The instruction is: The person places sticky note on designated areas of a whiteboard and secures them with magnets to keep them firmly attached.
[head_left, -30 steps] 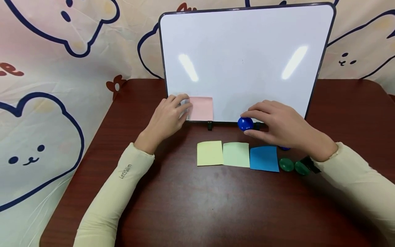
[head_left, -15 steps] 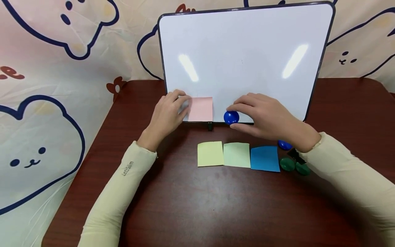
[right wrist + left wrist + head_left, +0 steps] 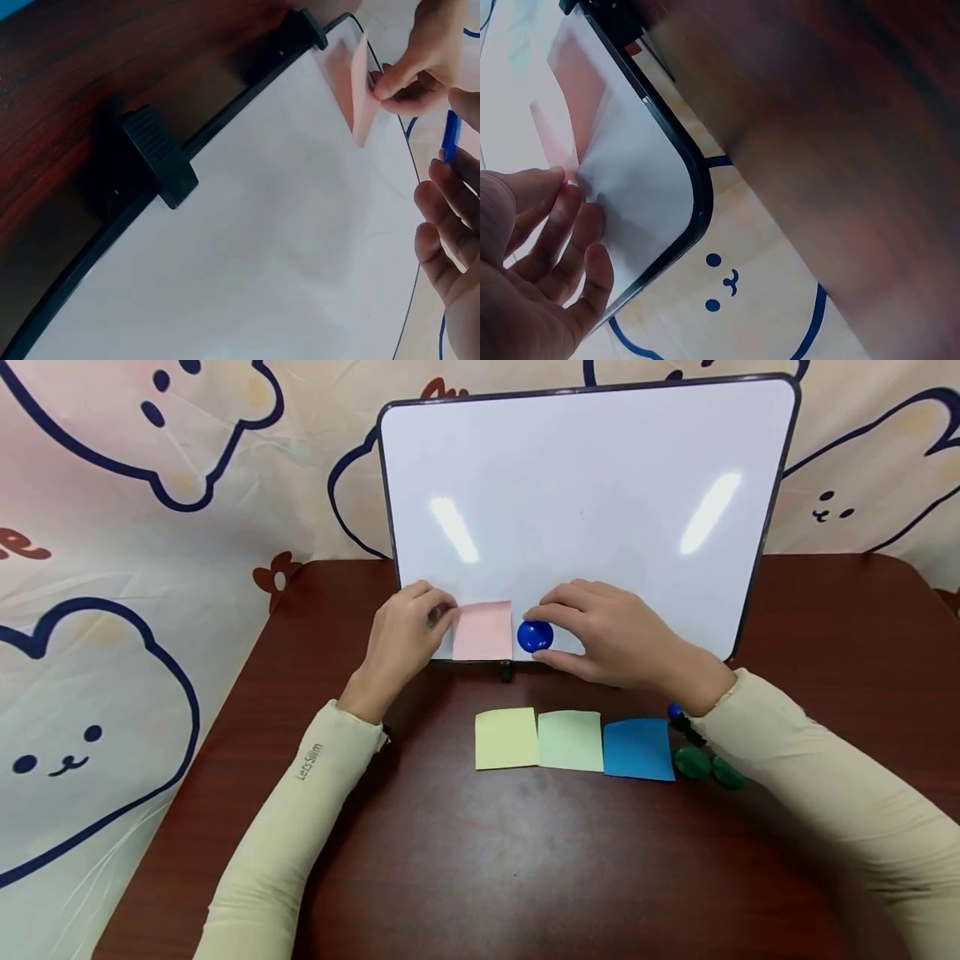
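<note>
At the lower left of the whiteboard (image 3: 592, 485), my left hand (image 3: 397, 639) pinches the left edge of a pink sticky note (image 3: 482, 632) between thumb and fingertips. In the right wrist view the pink note (image 3: 363, 97) stands tilted off the board. My right hand (image 3: 611, 631) holds a round blue magnet (image 3: 535, 636) by its rim between thumb and fingers, just right of the note. From the right wrist the blue magnet (image 3: 451, 136) appears edge-on, apart from the board surface.
On the brown table (image 3: 517, 877) a yellow note (image 3: 506, 739), a pale green note (image 3: 570, 741) and a blue note (image 3: 639, 749) lie in a row. Two green magnets (image 3: 692, 762) sit beside them; another blue magnet is partly hidden by the right wrist. Black clips (image 3: 159, 154) grip the board's lower edge.
My right hand has carried the blue magnet leftward and slightly up, close to the pink note. The left hand stays at the note's left edge, its fingertips drawn closer together.
</note>
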`<move>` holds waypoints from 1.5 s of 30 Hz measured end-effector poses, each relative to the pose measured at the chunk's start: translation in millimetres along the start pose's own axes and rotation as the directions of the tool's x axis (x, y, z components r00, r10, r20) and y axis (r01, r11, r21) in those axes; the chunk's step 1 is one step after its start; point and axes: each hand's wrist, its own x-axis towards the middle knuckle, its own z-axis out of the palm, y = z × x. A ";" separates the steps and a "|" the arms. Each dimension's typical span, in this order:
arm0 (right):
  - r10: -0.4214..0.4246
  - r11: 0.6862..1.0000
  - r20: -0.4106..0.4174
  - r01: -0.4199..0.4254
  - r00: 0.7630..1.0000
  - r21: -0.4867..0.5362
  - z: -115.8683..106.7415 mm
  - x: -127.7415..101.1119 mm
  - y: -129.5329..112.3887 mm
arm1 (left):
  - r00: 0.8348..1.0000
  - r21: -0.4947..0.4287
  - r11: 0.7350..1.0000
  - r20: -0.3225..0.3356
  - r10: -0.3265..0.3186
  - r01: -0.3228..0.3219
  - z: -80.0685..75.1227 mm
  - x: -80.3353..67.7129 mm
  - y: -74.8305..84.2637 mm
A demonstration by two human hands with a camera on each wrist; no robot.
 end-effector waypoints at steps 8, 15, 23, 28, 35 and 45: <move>0.028 0.999 -0.001 -0.028 1.000 -0.018 12.8 9.5 -1.5 | 0.999 -0.017 0.999 0.018 -0.028 0.029 -0.5 -1.0 1.0; 0.092 0.995 0.043 -0.090 0.995 -0.031 29.3 18.6 -2.5 | 0.998 -0.011 0.999 0.042 -0.041 0.042 2.0 -0.2 2.2; 0.128 0.991 0.060 -0.126 0.990 -0.038 41.5 30.1 -2.5 | 0.997 0.003 0.999 0.060 -0.048 0.048 1.9 -1.5 1.3; 0.145 0.989 0.047 -0.143 0.988 -0.047 46.0 35.7 -1.5 | 0.998 0.006 1.000 0.050 -0.025 0.025 1.0 -1.8 -0.1; 0.141 0.989 0.023 -0.140 0.990 -0.046 50.8 42.6 -2.2 | 0.999 0.004 1.000 0.032 0.001 -0.001 -0.1 -0.2 -1.0; 0.170 0.984 0.042 -0.168 0.985 -0.059 55.4 51.7 -3.0 | 0.999 0.003 0.999 0.004 0.035 -0.035 -1.1 2.1 -1.7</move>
